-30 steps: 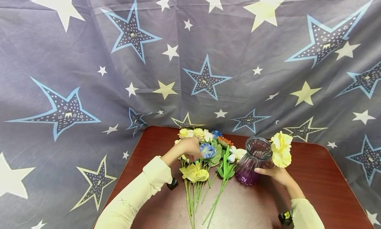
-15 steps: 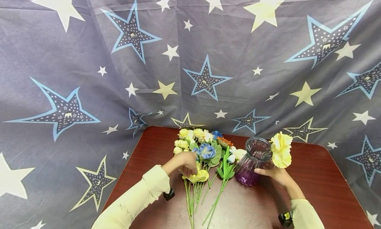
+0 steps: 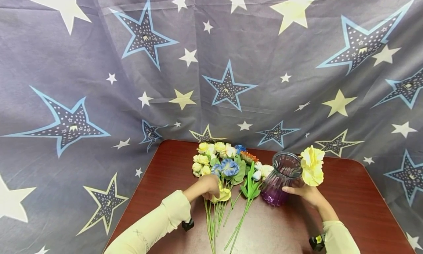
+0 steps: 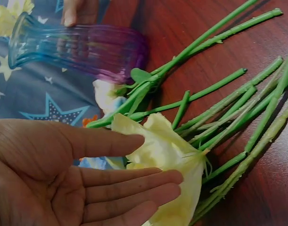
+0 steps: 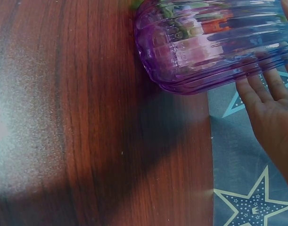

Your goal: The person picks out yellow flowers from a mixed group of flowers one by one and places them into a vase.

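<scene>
My left hand (image 3: 209,186) is at a yellow flower (image 3: 222,196) in the left part of the bunch. In the left wrist view its fingers are fairly straight, the thumb apart, lying against or just over the pale yellow petals (image 4: 181,183); contact is hard to tell. With my right hand (image 3: 305,193) I hold a ribbed glass vase (image 3: 277,188), purple at the base and bluish toward the mouth. Thumb and fingers go round its side in the right wrist view. Another yellow flower (image 3: 312,166) hangs at the vase's rim; its stem cannot be made out.
Blue flowers (image 3: 229,167), small pale yellow blooms (image 3: 201,159), an orange flower (image 3: 249,157) and white buds (image 3: 257,176) lie left of the vase. Green stems (image 3: 238,224) point toward the front of the reddish-brown table (image 3: 357,210). A star-patterned cloth (image 3: 231,44) hangs behind.
My left hand has come down from the upper blooms and the blue flower to the lower yellow flower. My right hand and the vase have stayed in place.
</scene>
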`<control>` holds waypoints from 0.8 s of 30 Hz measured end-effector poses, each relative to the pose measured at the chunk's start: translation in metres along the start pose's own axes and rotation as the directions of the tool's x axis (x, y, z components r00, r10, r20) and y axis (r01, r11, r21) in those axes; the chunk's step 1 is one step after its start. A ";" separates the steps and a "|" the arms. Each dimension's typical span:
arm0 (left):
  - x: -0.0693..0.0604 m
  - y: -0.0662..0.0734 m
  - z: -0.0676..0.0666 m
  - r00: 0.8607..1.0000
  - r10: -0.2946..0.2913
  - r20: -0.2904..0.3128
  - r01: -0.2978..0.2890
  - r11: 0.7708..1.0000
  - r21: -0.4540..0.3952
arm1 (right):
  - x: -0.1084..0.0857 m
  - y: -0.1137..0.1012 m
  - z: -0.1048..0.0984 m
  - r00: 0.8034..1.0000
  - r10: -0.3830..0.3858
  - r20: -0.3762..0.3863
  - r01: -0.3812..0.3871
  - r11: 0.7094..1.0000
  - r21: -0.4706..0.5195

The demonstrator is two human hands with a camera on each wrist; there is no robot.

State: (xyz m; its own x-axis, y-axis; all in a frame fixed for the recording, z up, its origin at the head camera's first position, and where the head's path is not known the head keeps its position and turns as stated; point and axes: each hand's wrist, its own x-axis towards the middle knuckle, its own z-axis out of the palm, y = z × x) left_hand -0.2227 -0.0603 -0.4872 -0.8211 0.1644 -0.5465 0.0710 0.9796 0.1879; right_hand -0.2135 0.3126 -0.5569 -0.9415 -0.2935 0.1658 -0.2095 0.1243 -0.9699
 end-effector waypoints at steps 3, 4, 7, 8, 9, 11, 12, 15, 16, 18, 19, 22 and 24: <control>0.003 0.002 0.004 1.000 -0.017 -0.025 0.018 1.000 0.023 | 0.000 0.000 -0.001 1.000 -0.005 0.003 0.005 1.000 -0.010; 0.004 0.003 0.005 0.999 -0.023 -0.024 0.024 0.999 0.040 | 0.000 0.000 -0.001 1.000 -0.010 0.003 0.010 1.000 -0.013; 0.007 0.005 0.010 0.999 -0.039 -0.013 0.040 0.995 0.093 | 0.000 0.000 -0.001 1.000 -0.016 0.002 0.016 1.000 -0.017; 0.008 0.006 0.012 0.999 -0.045 -0.011 0.046 0.992 0.115 | 0.001 0.000 -0.001 1.000 -0.018 0.000 0.018 1.000 -0.013; 0.008 0.006 0.014 0.999 -0.049 -0.010 0.050 0.990 0.133 | 0.001 0.000 -0.001 1.000 -0.016 0.001 0.016 1.000 -0.014; 0.009 0.007 0.019 0.998 -0.061 -0.010 0.062 0.985 0.161 | 0.001 -0.001 -0.001 1.000 -0.015 0.000 0.015 1.000 -0.017; 0.009 0.008 0.021 0.998 -0.065 -0.011 0.065 0.983 0.170 | 0.001 -0.001 0.000 1.000 -0.015 -0.006 0.015 1.000 -0.019; 0.009 0.008 0.026 0.997 -0.077 -0.030 0.082 0.981 0.175 | 0.001 -0.001 0.000 1.000 -0.021 -0.002 0.021 1.000 -0.018; 0.009 0.008 0.028 0.996 -0.082 -0.042 0.088 0.981 0.173 | 0.000 -0.001 0.000 1.000 -0.026 -0.001 0.026 1.000 -0.015; 0.009 0.008 0.031 0.994 -0.086 -0.070 0.097 0.981 0.168 | 0.000 0.000 0.000 0.999 -0.032 0.001 0.032 0.999 -0.010; 0.009 0.008 0.032 0.993 -0.090 -0.082 0.102 0.981 0.167 | 0.000 0.000 0.000 0.999 -0.034 0.003 0.034 0.999 -0.009; 0.012 0.008 0.035 0.989 -0.101 -0.109 0.118 0.980 0.158 | 0.000 0.000 0.000 0.999 -0.034 0.006 0.034 0.999 -0.014; 0.014 0.007 0.038 0.987 -0.107 -0.118 0.125 0.981 0.152 | 0.000 0.000 0.000 0.999 -0.035 0.004 0.035 0.999 -0.021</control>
State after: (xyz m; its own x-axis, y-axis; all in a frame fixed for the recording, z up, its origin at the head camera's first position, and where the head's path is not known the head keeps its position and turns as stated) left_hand -0.2123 -0.0467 -0.5242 -0.8852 0.0435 -0.4633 0.0531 0.9986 -0.0076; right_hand -0.2135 0.3130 -0.5569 -0.9325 -0.3018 0.1985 -0.2475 0.1335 -0.9597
